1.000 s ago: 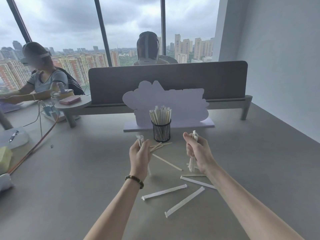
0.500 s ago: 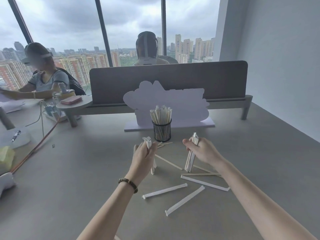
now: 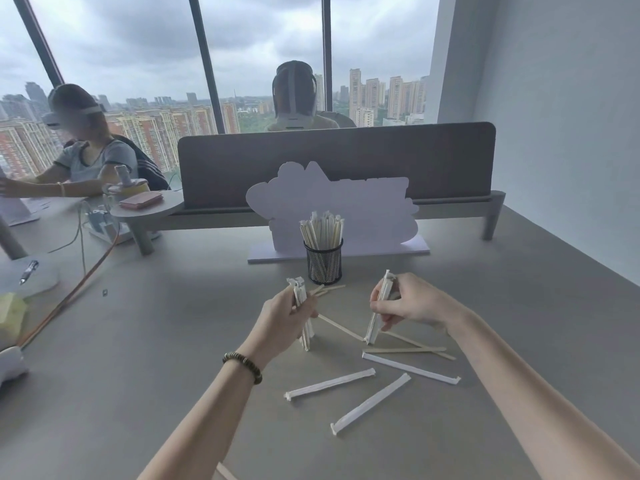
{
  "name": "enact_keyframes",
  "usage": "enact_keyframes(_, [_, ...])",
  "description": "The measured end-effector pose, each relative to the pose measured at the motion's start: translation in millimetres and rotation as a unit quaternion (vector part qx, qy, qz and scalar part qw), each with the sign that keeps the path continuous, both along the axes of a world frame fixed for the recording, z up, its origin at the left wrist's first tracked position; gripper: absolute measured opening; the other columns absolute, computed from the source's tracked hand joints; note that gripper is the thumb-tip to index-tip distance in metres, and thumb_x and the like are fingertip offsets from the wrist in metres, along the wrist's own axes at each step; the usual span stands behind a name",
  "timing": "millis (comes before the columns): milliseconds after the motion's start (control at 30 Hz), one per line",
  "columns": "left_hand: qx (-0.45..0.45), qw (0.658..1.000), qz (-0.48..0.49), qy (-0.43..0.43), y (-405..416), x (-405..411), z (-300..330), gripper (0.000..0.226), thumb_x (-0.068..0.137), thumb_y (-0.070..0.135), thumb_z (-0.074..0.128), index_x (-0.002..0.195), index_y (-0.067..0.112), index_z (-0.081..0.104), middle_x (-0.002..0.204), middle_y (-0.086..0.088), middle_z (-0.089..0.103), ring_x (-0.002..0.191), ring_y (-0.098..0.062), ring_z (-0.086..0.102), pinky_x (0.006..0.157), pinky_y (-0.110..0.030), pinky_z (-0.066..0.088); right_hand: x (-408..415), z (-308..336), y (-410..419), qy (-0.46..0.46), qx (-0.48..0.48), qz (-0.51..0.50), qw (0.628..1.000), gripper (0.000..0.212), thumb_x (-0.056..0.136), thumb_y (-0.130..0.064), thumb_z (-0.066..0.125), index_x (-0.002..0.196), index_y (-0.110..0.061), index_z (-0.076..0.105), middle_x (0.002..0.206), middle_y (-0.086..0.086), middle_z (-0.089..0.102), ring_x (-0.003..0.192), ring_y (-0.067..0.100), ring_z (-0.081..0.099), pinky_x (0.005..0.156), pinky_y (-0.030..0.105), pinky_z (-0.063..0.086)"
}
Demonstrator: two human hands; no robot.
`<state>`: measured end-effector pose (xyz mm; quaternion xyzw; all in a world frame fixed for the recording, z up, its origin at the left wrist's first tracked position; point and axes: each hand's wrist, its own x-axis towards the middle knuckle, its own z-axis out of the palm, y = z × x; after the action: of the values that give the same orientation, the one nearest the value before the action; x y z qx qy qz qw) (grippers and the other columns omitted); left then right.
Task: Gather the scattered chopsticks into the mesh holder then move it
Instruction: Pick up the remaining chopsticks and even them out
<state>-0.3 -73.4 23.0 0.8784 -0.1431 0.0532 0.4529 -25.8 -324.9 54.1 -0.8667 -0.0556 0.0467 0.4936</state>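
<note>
A black mesh holder [image 3: 324, 265] stands mid-table with several chopsticks upright in it. My left hand [image 3: 284, 320] grips a bundle of paper-wrapped chopsticks [image 3: 300, 292] held upright, lower ends on the table. My right hand [image 3: 412, 303] grips a second wrapped bundle [image 3: 379, 308], also upright and touching the table. Three wrapped chopsticks lie loose in front of me: one [image 3: 329, 384], another [image 3: 370, 403] and a third [image 3: 410, 367]. Bare wooden chopsticks [image 3: 403, 350] lie between my hands and by the holder.
A pale purple cut-out sign [image 3: 332, 206] stands just behind the holder, with a grey desk divider [image 3: 336, 157] beyond it. Two people sit at the far side and left. Cables [image 3: 69, 296], a pen [image 3: 28, 271] and small items occupy the table's left.
Both hands have lowered their bundles until the ends rest on the table. The right hand shifted slightly right and down; more bare chopsticks show beneath it.
</note>
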Motion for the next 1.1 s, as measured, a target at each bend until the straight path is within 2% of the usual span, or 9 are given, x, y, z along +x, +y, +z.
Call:
enact_keyframes(67, [0.015,0.999,-0.028,0.014,3.1,1.2,3.9,0.014,0.092,0.021,0.06,0.083,0.01,0.063,0.051,0.005,0.063,0.037,-0.01,0.051,0.046,-0.021,0.043,-2.1,3.3,1.9,0.001,-0.007,0.006,1.0,0.013,0.09,0.0,0.068,0.096,0.011,0.064,0.076,0.018,0.064,0.066,0.018,0.068,0.068,0.035,0.063])
enact_keyframes(200, [0.022,0.995,-0.082,0.053,8.0,7.8,3.4,0.01,0.088,0.019,0.069,0.082,0.016,0.062,0.054,-0.001,0.066,0.047,-0.018,0.065,0.059,-0.029,0.056,-0.9,3.7,5.0,-0.02,-0.052,-0.01,0.998,0.007,0.091,-0.004,0.067,0.092,0.003,0.067,0.077,0.019,0.07,0.066,0.021,0.072,0.067,0.034,0.063])
enact_keyframes(367, [-0.025,0.986,-0.141,0.089,8.7,11.5,0.4,0.01,0.091,0.006,0.066,0.096,0.001,0.059,0.064,-0.006,0.066,0.059,-0.029,0.069,0.07,-0.052,0.061,4.8,4.0,6.4,-0.058,-0.168,-0.027,0.984,0.007,0.087,-0.022,0.069,0.082,-0.017,0.071,0.068,-0.001,0.071,0.056,0.01,0.069,0.062,0.015,0.051])
enact_keyframes(467, [-0.028,0.984,-0.144,0.098,9.5,11.8,2.3,0.011,0.095,0.002,0.061,0.1,-0.006,0.056,0.066,-0.008,0.066,0.06,-0.027,0.068,0.07,-0.05,0.062,5.4,4.5,7.8,-0.06,-0.187,-0.035,0.98,0.009,0.086,-0.026,0.069,0.08,-0.021,0.072,0.067,-0.004,0.068,0.058,0.008,0.062,0.068,0.024,0.051])
enact_keyframes(600, [0.019,0.993,-0.1,0.064,15.6,21.6,0.7,0.015,0.095,0.016,0.063,0.094,0.002,0.059,0.058,0.004,0.062,0.051,-0.016,0.058,0.059,-0.034,0.052,6.8,3.4,8.8,-0.071,-0.187,-0.042,0.979,0.009,0.086,-0.022,0.068,0.079,-0.017,0.071,0.075,0.002,0.073,0.062,0.011,0.07,0.071,0.027,0.055])
enact_keyframes(733, [0.009,0.999,-0.039,0.022,19.6,29.9,5.1,0.009,0.093,0.025,0.061,0.087,0.019,0.065,0.073,-0.003,0.062,0.063,-0.015,0.05,0.064,-0.027,0.043,11.7,10.0,3.5,-0.076,-0.121,-0.053,0.988,0.011,0.089,-0.02,0.07,0.078,-0.018,0.07,0.069,-0.004,0.071,0.062,0.011,0.073,0.063,0.019,0.052])
enact_keyframes(800, [-0.004,1.0,0.003,0.008,19.7,32.9,9.4,0.013,0.096,0.021,0.059,0.088,0.016,0.067,0.079,-0.004,0.065,0.064,-0.013,0.052,0.057,-0.014,0.041,17.6,17.0,-1.0,-0.094,-0.058,-0.06,0.992,0.011,0.09,-0.017,0.071,0.079,-0.018,0.071,0.069,-0.003,0.072,0.064,0.014,0.073,0.071,0.029,0.057])
enact_keyframes(933, [-0.04,0.997,0.064,-0.009,21.5,44.4,17.8,0.018,0.097,0.018,0.056,0.086,0.011,0.068,0.084,-0.012,0.067,0.064,-0.014,0.053,0.052,-0.011,0.042,39.4,36.4,-4.6,-0.146,0.06,-0.108,0.982,0.009,0.089,-0.011,0.073,0.08,-0.013,0.075,0.072,0.0,0.073,0.066,0.016,0.072,0.08,0.04,0.06])
enact_keyframes(1100, [-0.03,0.994,0.101,-0.031,24.1,59.2,20.9,0.02,0.097,0.019,0.055,0.085,0.012,0.069,0.073,0.006,0.055,0.069,-0.005,0.049,0.056,-0.012,0.034,82.9,60.3,-2.5,-0.152,0.111,-0.141,0.972,0.005,0.086,-0.014,0.076,0.083,-0.01,0.076,0.082,0.005,0.076,0.072,0.026,0.076,0.089,0.051,0.06])
